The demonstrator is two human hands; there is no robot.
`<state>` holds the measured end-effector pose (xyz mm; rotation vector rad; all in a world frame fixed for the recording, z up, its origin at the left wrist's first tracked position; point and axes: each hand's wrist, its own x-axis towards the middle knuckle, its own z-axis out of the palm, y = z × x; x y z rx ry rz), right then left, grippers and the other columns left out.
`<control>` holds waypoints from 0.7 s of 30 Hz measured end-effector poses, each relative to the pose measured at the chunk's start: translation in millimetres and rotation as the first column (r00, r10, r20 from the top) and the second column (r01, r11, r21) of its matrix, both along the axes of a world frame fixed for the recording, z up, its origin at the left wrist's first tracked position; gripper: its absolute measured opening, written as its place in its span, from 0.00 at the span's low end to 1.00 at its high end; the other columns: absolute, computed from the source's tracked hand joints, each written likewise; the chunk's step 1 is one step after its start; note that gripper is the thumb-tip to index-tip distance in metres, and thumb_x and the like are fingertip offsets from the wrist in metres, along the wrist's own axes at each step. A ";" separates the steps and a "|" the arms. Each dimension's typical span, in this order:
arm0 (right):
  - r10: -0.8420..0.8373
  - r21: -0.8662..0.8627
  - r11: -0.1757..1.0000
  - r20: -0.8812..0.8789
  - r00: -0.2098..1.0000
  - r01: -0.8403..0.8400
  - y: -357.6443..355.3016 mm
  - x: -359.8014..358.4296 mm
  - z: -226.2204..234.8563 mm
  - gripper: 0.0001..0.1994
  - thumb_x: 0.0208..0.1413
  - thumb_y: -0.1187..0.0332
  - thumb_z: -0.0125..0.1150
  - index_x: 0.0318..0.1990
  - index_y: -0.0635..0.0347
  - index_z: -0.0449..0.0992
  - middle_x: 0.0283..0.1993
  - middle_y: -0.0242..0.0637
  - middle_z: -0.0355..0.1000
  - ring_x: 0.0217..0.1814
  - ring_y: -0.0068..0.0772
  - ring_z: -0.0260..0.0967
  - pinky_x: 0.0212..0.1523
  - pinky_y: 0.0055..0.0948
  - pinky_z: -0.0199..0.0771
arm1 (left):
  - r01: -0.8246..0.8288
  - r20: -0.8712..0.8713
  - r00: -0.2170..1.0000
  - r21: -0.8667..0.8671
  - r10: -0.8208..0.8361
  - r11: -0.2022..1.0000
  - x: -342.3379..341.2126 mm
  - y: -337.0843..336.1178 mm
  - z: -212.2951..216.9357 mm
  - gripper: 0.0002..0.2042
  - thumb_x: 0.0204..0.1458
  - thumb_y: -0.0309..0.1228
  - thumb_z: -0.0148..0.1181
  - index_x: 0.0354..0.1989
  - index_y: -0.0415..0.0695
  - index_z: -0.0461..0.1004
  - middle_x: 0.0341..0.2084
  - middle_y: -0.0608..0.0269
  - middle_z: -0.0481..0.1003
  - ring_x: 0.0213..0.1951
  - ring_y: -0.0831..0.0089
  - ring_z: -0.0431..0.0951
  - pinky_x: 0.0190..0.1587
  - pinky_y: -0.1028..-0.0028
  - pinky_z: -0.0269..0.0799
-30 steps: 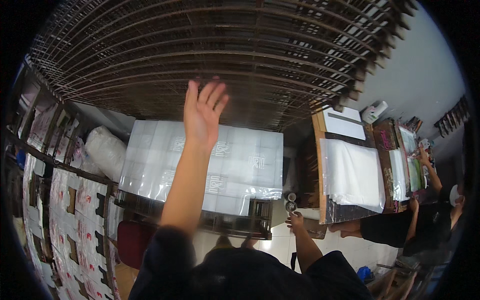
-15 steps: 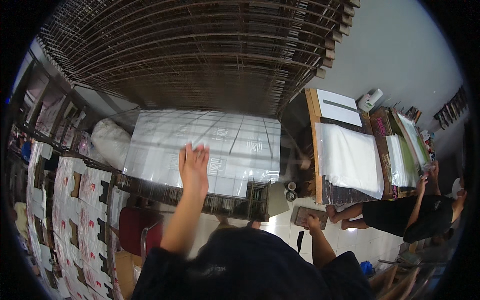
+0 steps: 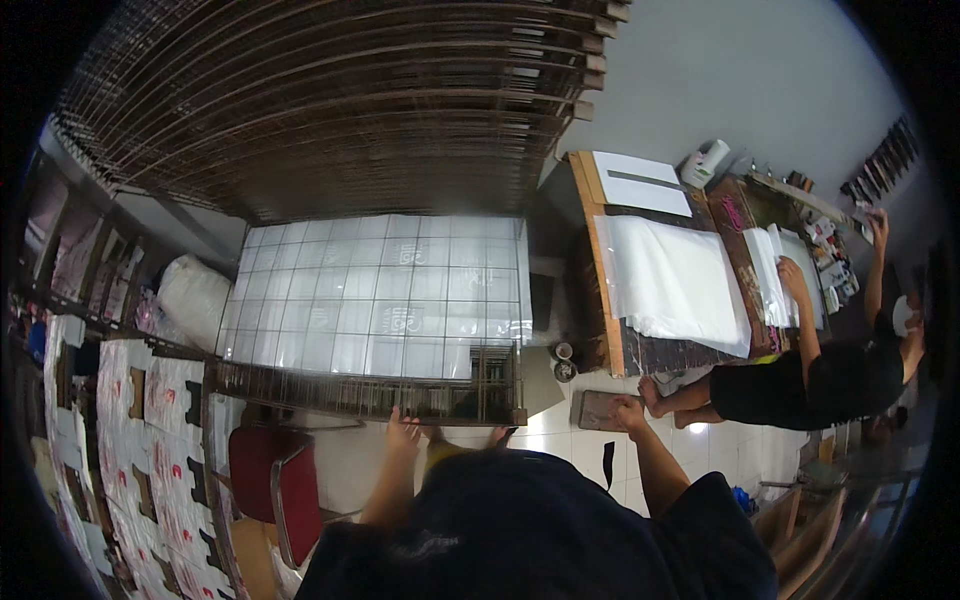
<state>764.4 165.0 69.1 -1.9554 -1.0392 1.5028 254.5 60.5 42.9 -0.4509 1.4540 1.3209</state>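
A stack of wire drying racks (image 3: 300,392) stands before me. Over its top lies a wire grid, with clear plastic sheets (image 3: 340,290) bearing white print beneath it. My left hand (image 3: 403,432) is at the rack's front edge, its fingertips stretched up against the frame and holding nothing that I can see. To the right, my right hand (image 3: 630,414) is closed above the floor, beside a flat brown slab (image 3: 597,410). Whether it holds anything is hidden.
Raised wire racks (image 3: 380,110) hang overhead. At right, a dark table (image 3: 690,338) bears a pile of white sheets (image 3: 675,275). Beyond it a co-worker (image 3: 770,390) handles plastic sheets. A red chair (image 3: 262,470) and wrapped stacks (image 3: 130,440) stand at left.
A wire grid has come down flat over the printed sheets. My left hand has drawn back from above the sheets to the rack's front edge. The co-worker's hands have moved.
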 end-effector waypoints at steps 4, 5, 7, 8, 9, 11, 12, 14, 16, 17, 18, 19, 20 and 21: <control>-0.105 0.147 0.978 -0.249 0.963 0.145 -3.7 2.8 19.9 0.18 0.43 0.79 0.41 0.43 0.61 0.68 0.32 0.36 0.69 0.29 0.30 0.69 0.26 0.27 0.70 | 0.021 0.066 0.997 0.067 -0.025 0.998 -2.8 3.8 -39.6 0.32 0.45 0.54 0.53 0.54 0.51 0.53 0.33 0.65 0.62 0.39 0.68 0.67 0.43 0.68 0.60; -0.161 0.109 0.975 -0.250 0.955 0.193 1.4 -2.7 34.6 0.17 0.44 0.79 0.42 0.44 0.60 0.67 0.33 0.37 0.69 0.30 0.30 0.69 0.27 0.29 0.70 | -0.008 0.090 0.996 0.083 0.000 0.997 -7.6 0.9 -50.2 0.33 0.44 0.54 0.54 0.55 0.51 0.53 0.33 0.65 0.62 0.39 0.68 0.66 0.43 0.68 0.60; -0.271 0.025 0.958 -0.256 0.928 0.287 18.0 -16.2 74.6 0.16 0.45 0.78 0.44 0.45 0.58 0.66 0.35 0.37 0.69 0.33 0.31 0.69 0.29 0.31 0.70 | -0.044 0.128 0.991 0.097 0.031 0.994 -19.1 -7.1 -63.9 0.33 0.44 0.53 0.54 0.56 0.51 0.52 0.35 0.64 0.62 0.41 0.67 0.66 0.45 0.68 0.60; -0.335 0.027 0.929 -0.360 0.871 0.369 23.9 -1.8 69.7 0.16 0.47 0.77 0.45 0.47 0.57 0.64 0.39 0.39 0.67 0.34 0.33 0.69 0.31 0.33 0.71 | 0.000 0.134 0.991 0.085 -0.011 0.996 -20.6 -7.1 -65.4 0.33 0.45 0.53 0.54 0.56 0.51 0.52 0.37 0.63 0.62 0.42 0.66 0.65 0.46 0.67 0.60; -0.376 0.021 0.900 -0.467 0.800 0.436 33.1 9.3 62.8 0.17 0.49 0.75 0.46 0.49 0.55 0.62 0.44 0.42 0.66 0.35 0.36 0.69 0.34 0.36 0.71 | 0.054 0.119 0.991 0.062 -0.061 0.997 -24.1 -11.3 -63.0 0.33 0.45 0.52 0.54 0.57 0.51 0.51 0.39 0.62 0.62 0.44 0.65 0.65 0.47 0.67 0.60; -0.487 0.058 0.777 -0.576 0.657 0.627 56.8 7.1 80.2 0.20 0.49 0.78 0.44 0.51 0.54 0.58 0.47 0.43 0.64 0.41 0.39 0.67 0.40 0.37 0.70 | 0.173 0.079 0.982 0.008 -0.173 0.985 -33.2 -24.1 -49.2 0.32 0.46 0.51 0.54 0.57 0.51 0.51 0.44 0.60 0.63 0.48 0.63 0.64 0.49 0.65 0.60; -0.527 0.063 0.701 -0.625 0.576 0.710 68.1 8.5 87.4 0.22 0.48 0.80 0.42 0.53 0.53 0.56 0.48 0.44 0.63 0.44 0.41 0.66 0.44 0.37 0.69 | 0.231 0.054 0.972 -0.017 -0.230 0.973 -34.7 -27.5 -40.5 0.32 0.47 0.50 0.54 0.58 0.51 0.51 0.46 0.59 0.63 0.49 0.62 0.64 0.50 0.65 0.61; -0.498 0.061 0.532 -0.784 0.371 0.845 89.9 19.3 89.6 0.25 0.47 0.81 0.42 0.55 0.53 0.52 0.52 0.47 0.59 0.52 0.44 0.61 0.51 0.40 0.63 | 0.391 -0.087 0.914 -0.058 -0.395 0.918 -34.0 -27.2 -14.9 0.31 0.48 0.48 0.53 0.58 0.51 0.51 0.50 0.57 0.62 0.53 0.61 0.62 0.53 0.63 0.60; -0.397 0.041 0.400 -0.893 0.213 0.916 112.2 23.0 79.2 0.29 0.45 0.81 0.44 0.57 0.54 0.49 0.56 0.50 0.55 0.57 0.48 0.57 0.56 0.41 0.60 | 0.369 -0.093 0.920 -0.119 -0.380 0.922 -50.6 -34.1 -11.4 0.29 0.49 0.46 0.53 0.57 0.51 0.52 0.51 0.58 0.61 0.54 0.61 0.62 0.53 0.63 0.60; -0.332 0.043 0.346 -0.929 0.165 0.937 122.5 27.8 68.1 0.30 0.44 0.79 0.47 0.58 0.54 0.48 0.59 0.52 0.52 0.59 0.49 0.55 0.57 0.41 0.59 | 0.361 -0.096 0.921 -0.150 -0.377 0.921 -59.8 -38.1 -10.5 0.28 0.50 0.45 0.53 0.57 0.51 0.53 0.52 0.59 0.61 0.54 0.62 0.61 0.53 0.62 0.60; -0.262 0.044 0.295 -0.957 0.125 0.955 130.7 31.5 62.2 0.32 0.44 0.78 0.49 0.59 0.55 0.47 0.61 0.54 0.49 0.61 0.50 0.53 0.58 0.42 0.58 | 0.367 -0.109 0.918 -0.131 -0.382 0.921 -67.4 -43.0 -6.3 0.28 0.49 0.44 0.54 0.57 0.52 0.53 0.51 0.59 0.61 0.54 0.62 0.61 0.52 0.62 0.60; -0.197 -0.022 0.271 -0.980 0.033 0.962 136.0 37.1 56.7 0.32 0.44 0.76 0.49 0.60 0.54 0.45 0.61 0.55 0.48 0.61 0.51 0.52 0.58 0.43 0.58 | 0.375 -0.122 0.914 -0.113 -0.387 0.920 -75.4 -47.8 -0.4 0.28 0.49 0.44 0.54 0.57 0.52 0.53 0.51 0.59 0.62 0.54 0.62 0.62 0.52 0.62 0.60; -0.129 -0.094 0.260 -0.990 -0.062 0.961 142.7 37.3 51.8 0.33 0.45 0.74 0.49 0.60 0.54 0.44 0.62 0.56 0.46 0.62 0.52 0.51 0.58 0.44 0.57 | 0.373 -0.139 0.913 -0.096 -0.384 0.923 -85.4 -57.0 6.3 0.28 0.49 0.44 0.54 0.57 0.52 0.53 0.51 0.59 0.62 0.54 0.61 0.62 0.51 0.61 0.61; -0.057 -0.160 0.250 -0.987 -0.151 0.955 148.6 37.2 51.3 0.33 0.46 0.71 0.48 0.61 0.54 0.43 0.62 0.57 0.45 0.62 0.53 0.50 0.58 0.45 0.56 | 0.357 -0.131 0.923 -0.056 -0.361 0.932 -96.6 -65.7 6.7 0.28 0.49 0.43 0.55 0.57 0.52 0.53 0.51 0.59 0.62 0.54 0.61 0.62 0.51 0.61 0.61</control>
